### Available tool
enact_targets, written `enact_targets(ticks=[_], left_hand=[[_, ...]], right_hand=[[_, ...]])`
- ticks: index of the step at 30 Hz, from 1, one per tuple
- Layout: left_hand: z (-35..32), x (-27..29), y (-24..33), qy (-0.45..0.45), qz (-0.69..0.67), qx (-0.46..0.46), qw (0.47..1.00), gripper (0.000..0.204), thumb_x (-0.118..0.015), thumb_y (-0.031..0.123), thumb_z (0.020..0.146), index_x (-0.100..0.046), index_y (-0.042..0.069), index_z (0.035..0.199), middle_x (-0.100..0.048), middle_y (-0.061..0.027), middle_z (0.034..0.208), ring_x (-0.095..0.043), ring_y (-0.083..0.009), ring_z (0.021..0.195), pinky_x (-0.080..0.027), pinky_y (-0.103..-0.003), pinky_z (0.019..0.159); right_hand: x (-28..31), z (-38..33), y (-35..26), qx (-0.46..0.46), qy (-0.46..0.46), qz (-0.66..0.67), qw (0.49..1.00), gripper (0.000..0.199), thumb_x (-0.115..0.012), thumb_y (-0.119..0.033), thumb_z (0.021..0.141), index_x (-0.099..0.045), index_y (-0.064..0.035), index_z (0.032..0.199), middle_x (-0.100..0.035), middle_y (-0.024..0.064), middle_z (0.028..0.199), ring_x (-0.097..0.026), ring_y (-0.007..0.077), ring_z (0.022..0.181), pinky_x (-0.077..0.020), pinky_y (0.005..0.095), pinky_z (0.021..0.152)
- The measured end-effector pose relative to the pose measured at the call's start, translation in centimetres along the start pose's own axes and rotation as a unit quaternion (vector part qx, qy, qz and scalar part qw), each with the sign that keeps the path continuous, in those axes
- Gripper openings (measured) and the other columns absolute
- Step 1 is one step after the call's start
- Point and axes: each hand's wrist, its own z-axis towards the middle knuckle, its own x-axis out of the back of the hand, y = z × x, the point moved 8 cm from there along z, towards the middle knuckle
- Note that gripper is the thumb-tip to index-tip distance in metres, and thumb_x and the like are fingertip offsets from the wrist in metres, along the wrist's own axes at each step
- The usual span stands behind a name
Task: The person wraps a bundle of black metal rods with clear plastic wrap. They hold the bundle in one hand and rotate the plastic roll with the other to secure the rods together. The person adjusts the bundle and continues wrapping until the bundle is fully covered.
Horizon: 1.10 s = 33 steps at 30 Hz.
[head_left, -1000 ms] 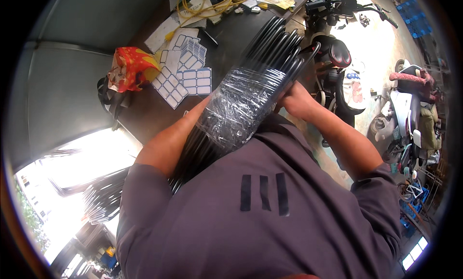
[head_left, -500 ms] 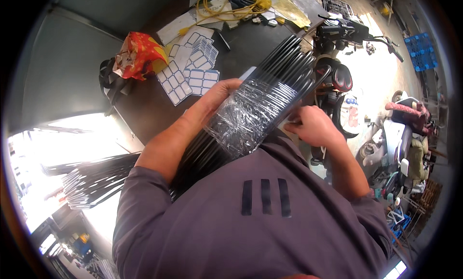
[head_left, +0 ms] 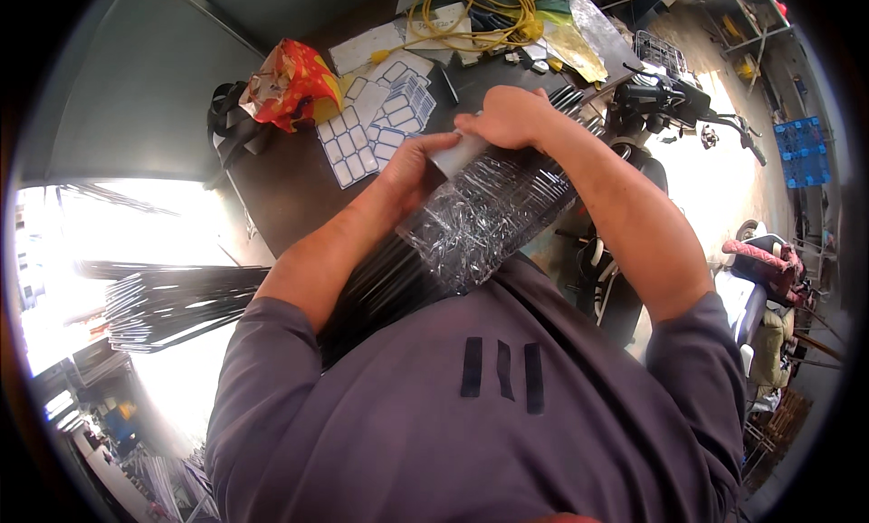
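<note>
A bundle of black rods (head_left: 380, 279) with bent ends lies slantwise in front of my body. Wrinkled clear plastic film (head_left: 480, 215) wraps its middle. At the bundle's far side, a pale, translucent roll of film (head_left: 460, 156) shows between my hands. My left hand (head_left: 412, 172) is closed at the roll's left end, thumb along it and the other fingers mostly hidden. Reaching over the bundle, my right hand (head_left: 509, 118) is curled with its fingertips at the roll's upper end; part of its grip is hidden.
On the dark table (head_left: 262, 193) lie blue-bordered label sheets (head_left: 348, 152), a red and yellow bag (head_left: 294, 84) and a coiled yellow cord (head_left: 471, 21). More black rods (head_left: 181, 301) extend at left. Parked scooters (head_left: 661, 98) stand at right, near a blue pallet (head_left: 802, 152).
My right hand has moved from the bundle's near right side up and across to its far side, meeting the roll beside my left hand. The view has shifted slightly.
</note>
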Motion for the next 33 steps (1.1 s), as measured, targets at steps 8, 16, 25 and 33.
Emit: enact_targets(ticks=[8,16,25,33], left_hand=[[-5.6,-0.1,1.5,-0.143,0.119,-0.001,0.982,0.061,-0.067,0.037,0.104,-0.055,0.001,0.152,-0.068,-0.0137,0.139,-0.062,-0.0288,0.131,-0.046,-0.044,0.116],[-6.7,0.4,-1.3,-0.064,0.201,0.079,0.974,0.053,-0.074,0.032,0.104,-0.063,-0.003,0.142,-0.075,-0.0102,0.128,-0.073,-0.0191,0.116,-0.058,-0.034,0.104],[-2.3,2.8,-5.6,-0.043,0.244,0.121,0.961,0.036,-0.064,0.015,0.109,-0.066,-0.005,0.139,-0.076,-0.0119,0.123,-0.075,-0.0172,0.112,-0.063,-0.033,0.098],[-1.9,2.8,-10.7,-0.049,0.209,0.183,0.960,0.034,-0.067,0.014,0.105,-0.068,-0.003,0.134,-0.077,-0.0129,0.118,-0.077,-0.0200,0.103,-0.064,-0.034,0.092]], right_hand=[[4.0,-5.2,-3.6,-0.058,0.039,0.246,0.967,0.072,-0.069,-0.057,0.098,-0.070,0.0135,0.111,-0.072,0.0194,0.094,-0.064,0.0251,0.067,-0.0497,0.0430,0.057],[-0.9,-18.1,4.3,-0.128,-0.023,0.333,0.934,0.063,-0.076,-0.054,0.099,-0.077,0.0093,0.099,-0.075,0.0140,0.087,-0.072,0.0198,0.075,-0.0581,0.0365,0.059],[-5.0,-21.8,9.3,-0.132,-0.026,0.421,0.897,0.057,-0.083,-0.046,0.097,-0.076,0.0084,0.113,-0.077,0.0113,0.100,-0.074,0.0194,0.088,-0.0624,0.0366,0.067],[-9.0,-23.6,11.0,-0.205,-0.057,0.386,0.897,0.065,-0.081,-0.050,0.099,-0.073,0.0132,0.111,-0.075,0.0129,0.092,-0.073,0.0179,0.085,-0.0609,0.0351,0.071]])
